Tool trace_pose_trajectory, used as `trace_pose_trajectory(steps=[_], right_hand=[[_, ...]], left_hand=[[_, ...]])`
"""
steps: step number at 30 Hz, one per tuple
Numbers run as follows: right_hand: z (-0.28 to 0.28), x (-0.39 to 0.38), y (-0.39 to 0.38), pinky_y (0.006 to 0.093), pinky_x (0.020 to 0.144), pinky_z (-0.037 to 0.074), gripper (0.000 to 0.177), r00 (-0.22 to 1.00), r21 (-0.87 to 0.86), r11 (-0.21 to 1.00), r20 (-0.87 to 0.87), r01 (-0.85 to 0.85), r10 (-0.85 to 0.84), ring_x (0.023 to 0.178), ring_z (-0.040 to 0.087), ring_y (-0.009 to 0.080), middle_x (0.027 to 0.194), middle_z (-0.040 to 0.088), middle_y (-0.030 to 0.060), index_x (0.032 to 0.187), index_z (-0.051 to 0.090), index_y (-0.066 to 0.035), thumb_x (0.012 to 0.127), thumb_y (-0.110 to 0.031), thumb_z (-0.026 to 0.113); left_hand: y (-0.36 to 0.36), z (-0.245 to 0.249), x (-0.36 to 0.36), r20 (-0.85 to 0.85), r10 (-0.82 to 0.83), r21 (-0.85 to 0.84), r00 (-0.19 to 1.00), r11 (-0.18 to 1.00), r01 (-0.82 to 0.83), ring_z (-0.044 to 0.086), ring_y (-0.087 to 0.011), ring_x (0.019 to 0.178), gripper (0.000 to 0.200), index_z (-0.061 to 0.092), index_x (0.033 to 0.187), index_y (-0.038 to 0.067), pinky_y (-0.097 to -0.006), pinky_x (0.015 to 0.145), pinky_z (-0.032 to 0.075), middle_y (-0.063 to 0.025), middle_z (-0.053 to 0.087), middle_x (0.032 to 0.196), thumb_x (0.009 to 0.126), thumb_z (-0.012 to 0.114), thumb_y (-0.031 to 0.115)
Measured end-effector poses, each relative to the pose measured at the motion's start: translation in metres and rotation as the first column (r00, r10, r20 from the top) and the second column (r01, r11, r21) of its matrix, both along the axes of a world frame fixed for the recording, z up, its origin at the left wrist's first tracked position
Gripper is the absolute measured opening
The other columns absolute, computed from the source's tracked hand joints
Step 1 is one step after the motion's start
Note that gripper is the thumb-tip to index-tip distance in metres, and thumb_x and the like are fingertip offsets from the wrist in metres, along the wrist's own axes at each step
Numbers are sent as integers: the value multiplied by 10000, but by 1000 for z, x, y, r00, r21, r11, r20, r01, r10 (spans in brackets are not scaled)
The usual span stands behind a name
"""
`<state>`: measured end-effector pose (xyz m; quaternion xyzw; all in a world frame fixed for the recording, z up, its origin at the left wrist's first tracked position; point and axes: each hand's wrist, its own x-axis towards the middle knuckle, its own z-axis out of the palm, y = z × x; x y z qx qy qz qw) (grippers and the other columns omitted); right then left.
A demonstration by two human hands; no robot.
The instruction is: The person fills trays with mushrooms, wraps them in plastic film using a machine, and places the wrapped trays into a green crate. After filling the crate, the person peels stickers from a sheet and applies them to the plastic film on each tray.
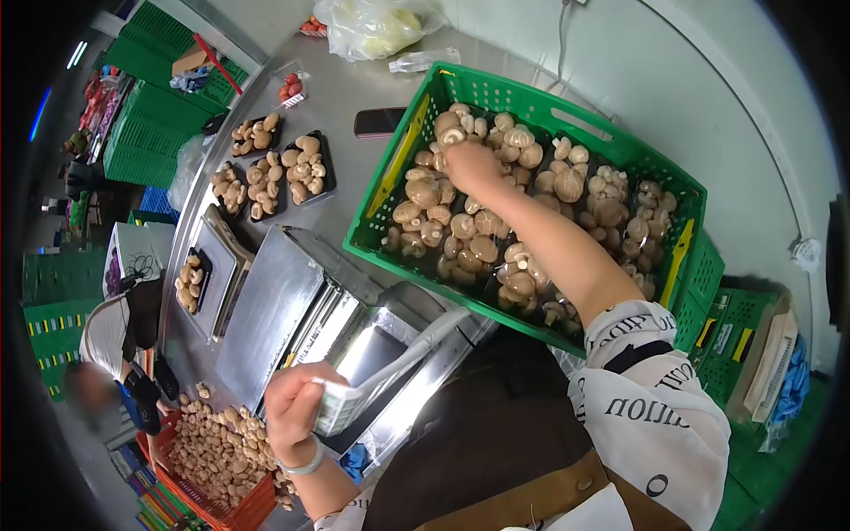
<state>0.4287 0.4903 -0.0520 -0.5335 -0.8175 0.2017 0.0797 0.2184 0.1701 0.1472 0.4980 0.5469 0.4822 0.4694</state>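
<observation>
My left hand (297,403) is closed on a strip of labels (341,403), white with green print, whose pale band runs up and right past the metal wrapping machine (274,310). My right hand (469,164) reaches down into the green plastic crate (381,243), among wrapped trays of mushrooms (469,239). Its fingers curl down against the mushrooms near the crate's far left corner. The fingertips are partly hidden, and what they grip cannot be made out. Several mushroom packs fill the crate side by side, caps and pale stems showing through clear film.
Black trays of mushrooms (305,168) stand left of the crate; another tray (190,281) rests on a scale (217,270). A phone (379,122) lies by the crate. At lower left, a co-worker (111,341) reaches to a red crate (252,509) of loose mushrooms.
</observation>
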Motion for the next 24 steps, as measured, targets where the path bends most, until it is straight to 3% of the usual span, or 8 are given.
trace_pose_trajectory(steps=[2, 7, 13, 14, 17, 20, 23, 24], right_hand=[[16, 21, -6, 402, 726, 523, 180, 992, 145, 988, -124, 50, -32, 824, 663, 315, 842, 674, 179, 864, 662, -2, 793, -167, 657], [-4, 87, -26, 324, 675, 493, 172, 829, -451, 874, -548, -180, -112, 741, 644, 182, 808, 671, 82, 890, 636, -35, 758, -109, 718], [14, 81, -63, 421, 765, 504, 273, 949, -38, 977, -234, 209, -212, 894, 644, 306, 939, 672, 113, 1043, 604, -71, 792, -141, 682], [25, 76, -63, 438, 827, 493, 356, 922, -108, 982, -340, 154, -182, 1002, 618, 324, 1079, 642, 140, 1168, 559, -77, 831, -154, 642], [11, 41, -66, 436, 888, 466, 406, 885, 288, 954, -418, -84, 204, 1089, 571, 344, 1179, 596, 169, 1225, 529, -51, 855, -188, 625], [6, 21, -80, 421, 989, 416, 391, 878, 225, 872, -108, -435, 466, 1169, 516, 340, 1259, 540, 180, 1234, 518, -30, 889, -195, 602], [35, 28, -83, 421, 970, 428, 394, 876, -73, 943, -401, -324, 270, 1152, 530, 337, 1255, 548, 174, 1234, 521, -31, 900, -225, 597], [44, 40, -92, 376, 888, 472, 395, 835, 18, 968, -503, -251, 225, 1045, 601, 288, 1157, 612, 146, 1229, 520, -30, 911, -250, 598]], left_hand=[[-1, 5, -4, 176, 21, 104, 984, 994, -40, 529, -194, 549, 235, 562, 821, -63, -304, 525, 422, -168, 604, 659, 952, 456, 101], [6, 1, -12, 232, 71, 78, 970, 993, -91, 536, -184, 581, 299, 520, 794, 17, -305, 558, 420, -128, 595, 666, 1000, 464, 226], [21, -57, -21, 344, 218, -152, 913, 973, -175, 579, -112, 738, 225, 557, 935, -4, -252, 698, 464, -65, 628, 839, 1007, 457, 184], [22, -62, -23, 377, 205, -157, 903, 975, -156, 568, -78, 760, 220, 561, 959, 5, -229, 714, 452, -28, 617, 850, 1013, 450, 186], [32, -67, -11, 263, 337, -227, 904, 932, -282, 377, -6, 588, 223, 564, 855, 51, -188, 545, 293, 73, 489, 686, 1007, 467, 182], [33, -78, -13, 241, 407, -211, 881, 908, -361, 333, 3, 566, 246, 570, 847, 65, -191, 516, 252, 92, 451, 660, 1012, 471, 219], [30, -88, -18, 215, 478, -211, 852, 874, -437, 358, -2, 565, 273, 581, 858, 64, -190, 519, 272, 80, 486, 666, 1018, 455, 245], [27, -93, -23, 214, 491, -223, 845, 866, -447, 383, -3, 574, 275, 583, 867, 61, -188, 526, 290, 71, 512, 678, 1019, 453, 249]])
